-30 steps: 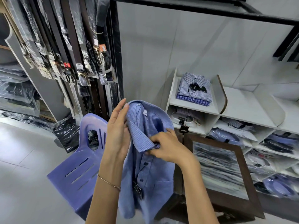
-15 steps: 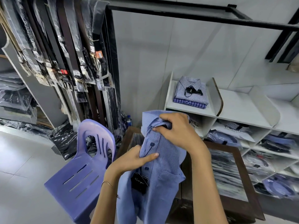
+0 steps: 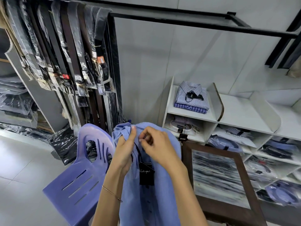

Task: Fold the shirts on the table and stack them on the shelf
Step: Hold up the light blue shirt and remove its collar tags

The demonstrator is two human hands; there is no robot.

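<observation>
Head: shelf (image 3: pixel 192 111) top compartment holds two folded shirts (image 3: pixel 192 99).

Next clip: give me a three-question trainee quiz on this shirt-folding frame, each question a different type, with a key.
1. True or false: the blue shirt lies flat on the table.
2. Multiple choice: where are the folded shirts stacked? A) on the chair B) top shelf, leftmost bay C) on the floor
3. Fill in: the left hand and right hand both grip the shirt near its ____.

Key: 1 false, it is held up in the air. 2 B. 3 collar.
</observation>
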